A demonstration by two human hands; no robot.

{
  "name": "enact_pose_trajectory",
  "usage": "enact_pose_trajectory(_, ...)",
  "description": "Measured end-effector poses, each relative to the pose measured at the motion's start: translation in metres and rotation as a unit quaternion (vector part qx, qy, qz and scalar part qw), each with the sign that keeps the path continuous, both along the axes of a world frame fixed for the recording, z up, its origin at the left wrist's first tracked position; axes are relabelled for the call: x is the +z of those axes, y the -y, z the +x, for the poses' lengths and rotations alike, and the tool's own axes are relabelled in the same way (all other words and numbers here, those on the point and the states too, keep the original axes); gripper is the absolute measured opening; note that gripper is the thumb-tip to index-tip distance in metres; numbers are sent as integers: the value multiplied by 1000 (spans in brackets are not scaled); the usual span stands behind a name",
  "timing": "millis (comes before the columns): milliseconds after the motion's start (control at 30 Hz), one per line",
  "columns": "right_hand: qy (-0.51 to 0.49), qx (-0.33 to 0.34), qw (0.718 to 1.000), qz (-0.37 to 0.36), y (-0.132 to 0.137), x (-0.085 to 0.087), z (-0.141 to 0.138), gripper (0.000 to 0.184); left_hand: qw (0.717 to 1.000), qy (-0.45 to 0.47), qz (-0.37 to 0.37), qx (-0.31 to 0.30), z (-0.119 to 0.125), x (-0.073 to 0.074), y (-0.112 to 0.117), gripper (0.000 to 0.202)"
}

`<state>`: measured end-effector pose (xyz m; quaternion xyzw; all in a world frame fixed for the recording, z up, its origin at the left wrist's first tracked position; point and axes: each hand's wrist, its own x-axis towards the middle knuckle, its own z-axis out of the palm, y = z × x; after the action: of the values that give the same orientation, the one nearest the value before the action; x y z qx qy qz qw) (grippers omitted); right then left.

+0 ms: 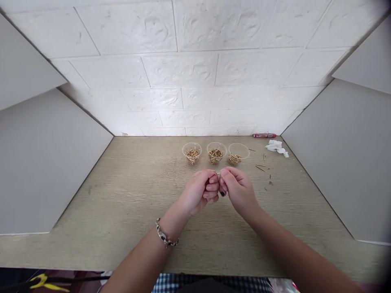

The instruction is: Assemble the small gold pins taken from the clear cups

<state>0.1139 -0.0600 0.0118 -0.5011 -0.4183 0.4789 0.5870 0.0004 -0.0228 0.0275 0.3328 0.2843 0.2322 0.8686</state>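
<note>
My left hand [204, 190] and my right hand [236, 188] meet over the middle of the table, both closed in a pinch. Between their fingertips shows a sliver of a tiny gold-coloured metal pin [218, 174], mostly hidden by the fingers. Just beyond the hands three clear plastic cups stand in a row: the left cup [192, 146], the middle cup [216, 146] and the right cup [239, 146]. Small brass-coloured pins lie inside each. The right cup seems tilted or less full.
Several loose thin pins [260, 167] lie right of the cups. A crumpled white tissue [276, 147] and a red pen-like tube [264, 136] sit at the back right. Grey panels [55, 162] flank the wooden table [122, 211]; a white brick-pattern wall [183, 69] rises behind.
</note>
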Motion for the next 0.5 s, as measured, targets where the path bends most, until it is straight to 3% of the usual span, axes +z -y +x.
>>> enact_pose_trajectory(233, -46, 6, 998, -49, -6, -4, 3, 33, 1000, 8, 13, -14, 2, 0, 1, 23)
enact_pose_trajectory(500, -27, 91, 995, -41, -7, 0, 16, 30, 999, 9, 32, -19, 2, 3, 3, 19)
